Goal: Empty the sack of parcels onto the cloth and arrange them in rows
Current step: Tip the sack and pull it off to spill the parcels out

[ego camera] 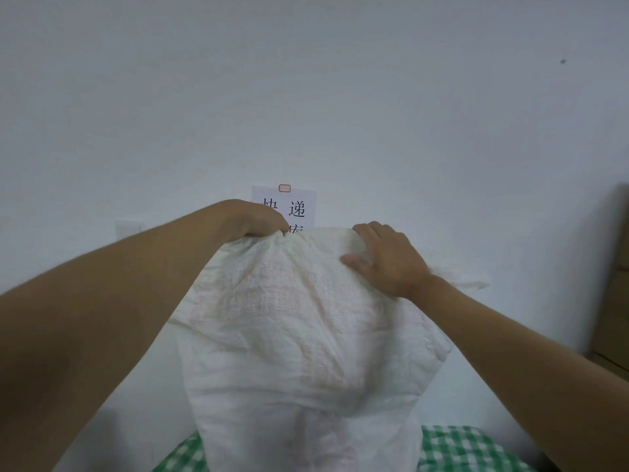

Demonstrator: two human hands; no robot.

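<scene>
The sack [306, 335] is white woven plastic, crumpled, with faint pinkish print (too washed out to read). It bulges in the middle, so its contents are hidden. The left hand [252, 218] grips the top left corner, fingers curled round a bunched fold. The right hand [384, 257] clasps the top edge, fingers over the far side and thumb pressed on the near face. The sack hangs upright, long axis vertical, above the green checked cloth [469, 447], before a paper sign [301, 207].
</scene>
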